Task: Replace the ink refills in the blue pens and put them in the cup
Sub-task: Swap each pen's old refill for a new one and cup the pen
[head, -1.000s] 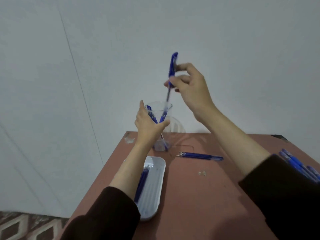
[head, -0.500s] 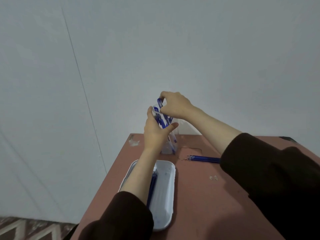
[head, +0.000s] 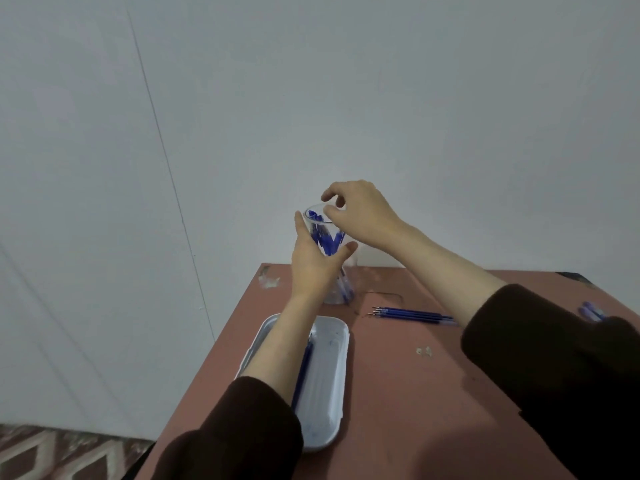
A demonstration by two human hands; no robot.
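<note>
A: Where's the cup (head: pixel 343 289)?
B: Far end of table (head: pixel 415 393); L hand (head: pixel 311 261) grips it; blue pens (head: pixel 327 242) inside, tilted.
A: R hand (head: pixel 362 213)?
B: Just over the rim; fingers loose, holding nothing; refills (head: pixel 412 313) right of cup; tray (head: pixel 329 393) near-left.

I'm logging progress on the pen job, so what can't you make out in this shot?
Head view only.
1. How many blue pens stand in the clear plastic cup: the left hand wraps it, and the right hand covers part of its rim.
2. The blue refill in the white oblong tray: the left forearm hides much of it.
3. The loose blue pens at the right edge: the dark right sleeve hides most, and they are blurred.
</note>
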